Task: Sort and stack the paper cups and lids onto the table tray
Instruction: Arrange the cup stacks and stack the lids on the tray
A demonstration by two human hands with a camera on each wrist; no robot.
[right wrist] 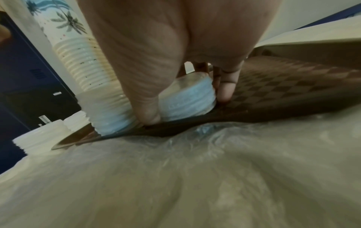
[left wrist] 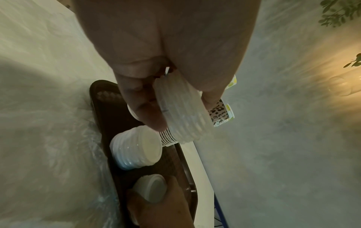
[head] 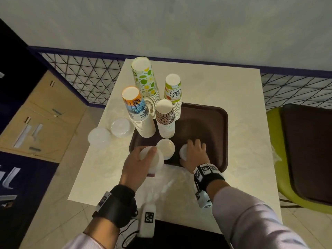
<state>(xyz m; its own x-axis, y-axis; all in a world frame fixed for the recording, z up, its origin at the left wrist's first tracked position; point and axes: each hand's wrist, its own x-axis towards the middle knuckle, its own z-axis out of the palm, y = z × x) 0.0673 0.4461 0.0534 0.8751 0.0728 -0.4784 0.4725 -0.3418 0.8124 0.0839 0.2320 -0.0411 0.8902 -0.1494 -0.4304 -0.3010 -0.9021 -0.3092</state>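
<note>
White lids are mid-placement: left hand [head: 138, 164] grips a lid stack [head: 154, 161] at the tray [head: 206, 114] edge, right hand [head: 195, 155] clasps another [head: 183, 151] on it; next, set the first down beside it.

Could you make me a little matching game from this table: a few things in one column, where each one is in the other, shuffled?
Things:
1. Left hand
2. Right hand
3. Leopard cups
4. Two loose lid stacks

Places or states:
A. on the table, left of the tray
B. grips a lid stack resting on the tray
C. standing upside down on the tray
D. holds a lid stack in the air, tilted

Pairs: 1-D, 2-B, 3-C, 4-A
</note>
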